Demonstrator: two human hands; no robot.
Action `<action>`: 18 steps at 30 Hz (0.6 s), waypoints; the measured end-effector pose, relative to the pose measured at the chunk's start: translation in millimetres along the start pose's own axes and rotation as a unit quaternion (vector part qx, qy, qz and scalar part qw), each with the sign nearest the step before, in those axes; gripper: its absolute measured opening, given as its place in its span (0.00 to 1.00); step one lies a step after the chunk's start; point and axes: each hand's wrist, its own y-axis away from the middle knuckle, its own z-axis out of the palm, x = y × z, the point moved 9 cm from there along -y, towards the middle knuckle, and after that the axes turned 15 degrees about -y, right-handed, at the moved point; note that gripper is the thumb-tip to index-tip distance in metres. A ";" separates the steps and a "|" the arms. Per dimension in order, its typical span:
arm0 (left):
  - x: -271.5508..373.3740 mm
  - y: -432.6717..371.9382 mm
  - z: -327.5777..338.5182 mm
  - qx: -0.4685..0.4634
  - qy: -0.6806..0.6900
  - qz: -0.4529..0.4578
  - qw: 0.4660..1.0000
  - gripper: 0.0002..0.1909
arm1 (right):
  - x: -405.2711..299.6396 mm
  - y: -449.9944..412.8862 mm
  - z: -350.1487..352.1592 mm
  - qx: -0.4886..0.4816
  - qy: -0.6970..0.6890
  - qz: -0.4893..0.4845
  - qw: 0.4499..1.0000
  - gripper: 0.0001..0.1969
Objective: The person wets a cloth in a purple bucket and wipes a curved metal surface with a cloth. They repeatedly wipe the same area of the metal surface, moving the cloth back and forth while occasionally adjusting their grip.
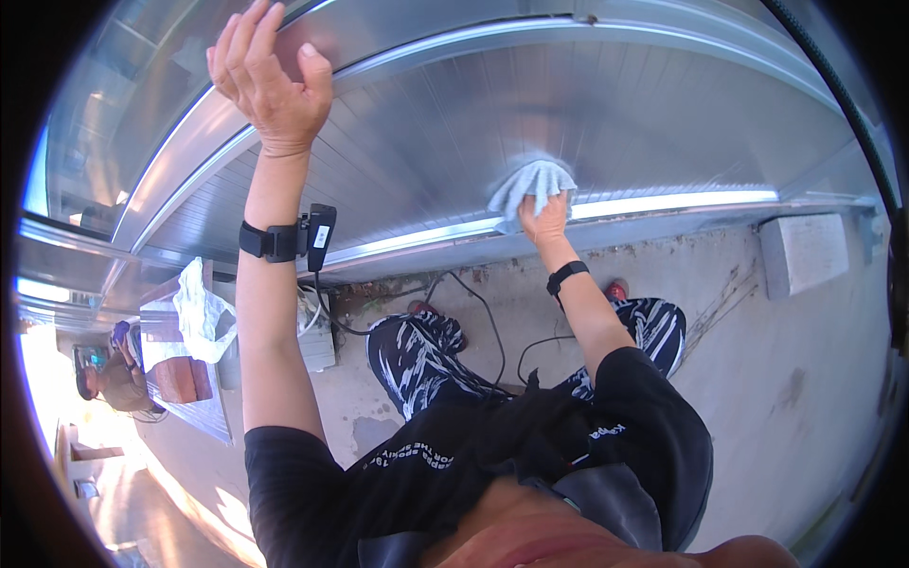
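Observation:
My right hand (545,219) grips a light blue cloth (531,186) and presses it against the lower part of a ribbed metal panel (440,142), just above its bright bottom rail (675,204). Most of the fingers are hidden by the cloth's folds. My left hand (273,85) is raised at the upper left, with nothing in it and its fingers spread. It overlaps the metal frame (181,142) and the glossy pane (163,78) beyond; whether it touches them cannot be told.
A pale block (802,252) rests on the concrete floor (753,369) at right. Black cable (490,312) loops near my feet. Leftward, a table (202,415) bears a white plastic bag (202,316) and a reddish-brown block (176,380). Another person (121,387) is beyond it.

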 end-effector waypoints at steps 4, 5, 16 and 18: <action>-0.7 4.4 0.8 -0.006 -0.014 0.010 1.000 0.22 | 8.0 -21.0 -40.1 0.134 -0.062 0.022 0.989 0.32; 1.4 2.4 4.6 -0.003 -0.014 0.010 1.000 0.22 | 7.6 -37.9 -64.9 0.238 -0.051 -0.006 0.970 0.30; 2.2 1.3 0.3 -0.022 -0.030 0.032 0.999 0.22 | 69.2 -1.8 7.8 0.121 -0.158 0.178 0.964 0.19; 5.4 0.7 4.6 -0.022 -0.026 0.034 0.999 0.21 | 75.6 27.0 14.0 0.183 -0.133 0.191 0.955 0.21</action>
